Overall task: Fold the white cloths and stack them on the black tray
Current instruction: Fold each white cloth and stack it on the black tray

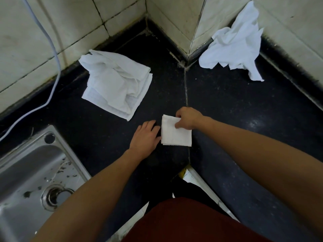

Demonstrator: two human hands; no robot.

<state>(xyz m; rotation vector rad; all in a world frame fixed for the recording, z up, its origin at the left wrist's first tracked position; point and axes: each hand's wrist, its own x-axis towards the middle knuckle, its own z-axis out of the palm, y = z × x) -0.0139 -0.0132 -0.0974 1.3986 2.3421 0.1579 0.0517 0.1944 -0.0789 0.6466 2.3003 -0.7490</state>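
Note:
A small folded white cloth lies as a neat square on the black countertop in front of me. My right hand pinches its far right corner, thumb on top. My left hand rests flat on the counter with straight fingers, touching the cloth's left edge. A loose stack of white cloths lies further back on the left. A crumpled white cloth leans against the tiled wall at the back right. No black tray can be told apart from the dark counter.
A steel sink with a drain sits at the lower left. A white cable hangs down the left tiled wall onto the counter. A tiled wall corner juts out at the back centre.

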